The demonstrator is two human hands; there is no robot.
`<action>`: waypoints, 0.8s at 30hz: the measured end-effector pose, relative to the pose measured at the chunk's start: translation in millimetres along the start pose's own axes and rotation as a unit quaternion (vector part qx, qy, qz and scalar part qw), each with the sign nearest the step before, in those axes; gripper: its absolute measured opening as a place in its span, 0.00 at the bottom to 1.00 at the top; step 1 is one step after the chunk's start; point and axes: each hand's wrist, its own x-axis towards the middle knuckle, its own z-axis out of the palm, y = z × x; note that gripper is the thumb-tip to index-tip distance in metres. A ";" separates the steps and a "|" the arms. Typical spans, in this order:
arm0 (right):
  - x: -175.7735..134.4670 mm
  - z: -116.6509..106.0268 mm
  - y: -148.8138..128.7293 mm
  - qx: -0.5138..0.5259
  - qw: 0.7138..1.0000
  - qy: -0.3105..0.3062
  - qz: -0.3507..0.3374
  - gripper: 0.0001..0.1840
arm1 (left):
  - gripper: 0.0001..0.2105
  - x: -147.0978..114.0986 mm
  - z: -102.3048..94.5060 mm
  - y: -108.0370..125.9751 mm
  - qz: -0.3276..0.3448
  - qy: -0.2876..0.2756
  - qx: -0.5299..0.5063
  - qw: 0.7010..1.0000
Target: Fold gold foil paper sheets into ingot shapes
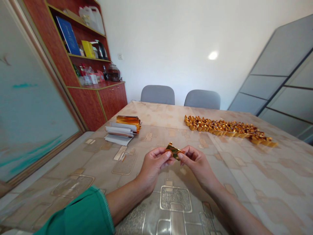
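Working over a patterned tabletop (212, 202), facing two grey chairs (157, 94) just past the far edge. Seeing a long, close-packed bank of gold pieces (220, 125) far over on the right, apparently folded already and making up the finished share, too crowded for counting. Finding a smaller stack of gold and white sheets (119, 131) on the left, well apart from the bank, seemingly lying unused and making up the share awaiting work. Pinching near the middle, closer than bank or stack, with the fingers of the left hand (155, 164) on one side and of the right hand (197, 161) on the other, both grips narrow. Holding between them a single small foil (174, 150), over the tabletop, showing pointed corners and probably sitting partway through folding.
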 end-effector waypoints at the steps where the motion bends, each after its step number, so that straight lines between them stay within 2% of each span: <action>1: 0.1 0.0 0.8 0.000 1.000 0.000 0.000 0.19 | 0.13 0.0 0.0 0.4 -0.001 -0.001 0.005 1.000; 9: -0.7 0.5 -1.4 0.003 1.000 -0.018 -0.003 0.19 | 0.14 -1.3 -0.8 -1.9 -0.022 -0.019 -0.006 1.000; 14: -2.4 2.8 0.8 -0.004 1.000 -0.008 -0.012 0.19 | 0.13 0.2 -1.7 -2.0 -0.022 -0.032 -0.005 0.999; 18: -1.2 0.5 0.5 -0.002 1.000 -0.008 -0.012 0.19 | 0.16 0.9 -0.9 2.6 -0.048 -0.025 -0.035 0.998; 24: -0.8 -0.6 -1.5 0.012 1.000 -0.001 -0.003 0.18 | 0.15 -1.2 -0.5 2.9 -0.005 0.002 -0.022 1.000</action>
